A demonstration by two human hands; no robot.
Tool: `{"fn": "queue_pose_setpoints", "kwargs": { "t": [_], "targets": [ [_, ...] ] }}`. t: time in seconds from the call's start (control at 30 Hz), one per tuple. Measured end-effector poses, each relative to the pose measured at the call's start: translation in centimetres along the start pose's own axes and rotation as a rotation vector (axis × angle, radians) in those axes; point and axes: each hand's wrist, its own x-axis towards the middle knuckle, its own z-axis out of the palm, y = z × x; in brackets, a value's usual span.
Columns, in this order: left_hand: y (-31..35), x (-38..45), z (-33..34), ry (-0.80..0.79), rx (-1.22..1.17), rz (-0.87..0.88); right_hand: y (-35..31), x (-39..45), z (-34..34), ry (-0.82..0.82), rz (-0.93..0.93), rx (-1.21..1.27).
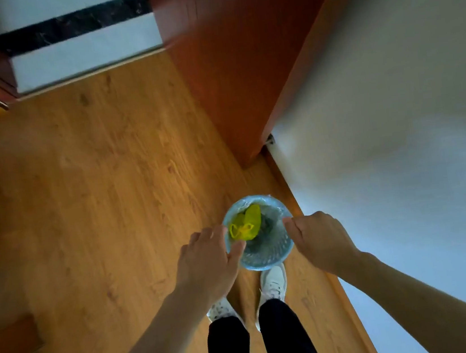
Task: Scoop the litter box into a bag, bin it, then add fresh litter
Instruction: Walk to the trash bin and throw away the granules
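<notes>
In the bin [261, 257], a tied yellow bag [247, 224]

Head-worn wide-angle view, steeply downward, over floor [80, 196] and feet

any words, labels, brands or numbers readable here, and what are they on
None can be read.
White sneakers: dark marks on the uppers, too blurred to tell if they are lettering.
Tied yellow plastic bag in the round pale blue mesh waste bin: no print shows.
Wooden floor, red-brown door, white wall: no text.
</notes>
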Motion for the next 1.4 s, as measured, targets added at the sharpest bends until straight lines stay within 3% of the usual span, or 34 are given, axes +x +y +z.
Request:
{"fn": "queue_pose_setpoints", "kwargs": {
  "t": [0.23, 0.47, 0.57, 0.73, 0.87, 1.03, 1.23, 1.4],
  "targets": [
    [-3.6, 9.0, 11.6, -0.087, -0.04, -0.018, 1.5, 7.1, 15.7, -0.163, 0.132, 0.127],
    [-5.6, 11.7, 17.4, -0.141, -0.201, -0.092, 3.6, 9.3, 25.0, -0.348, 0.216, 0.216],
    [-5.9, 12.1, 18.7, -0.155, -0.204, -0.098, 3.8, 9.3, 27.2, -0.387, 0.281, 0.305],
    [-5.6, 13.0, 19.2, -0.156, -0.159, -0.089, 3.8, 8.9, 28.9, -0.38, 0.24, 0.313],
    [-5.3, 13.4, 19.1, -0.165, -0.107, -0.072, 3.9, 8.4, 28.9, -0.527, 0.175, 0.309],
    [-5.1, 13.6, 18.6, -0.146, -0.093, -0.06, 3.9, 7.9, 28.2, -0.748, 0.056, 0.12],
    [-4.9, 13.6, 18.4, -0.131, -0.077, -0.054, 4.5, 8.0, 27.2, -0.652, 0.069, 0.141],
    [-4.7, 13.3, 18.6, -0.111, -0.079, -0.048, 4.0, 8.1, 25.8, -0.315, 0.165, 0.213]
  ]
}}
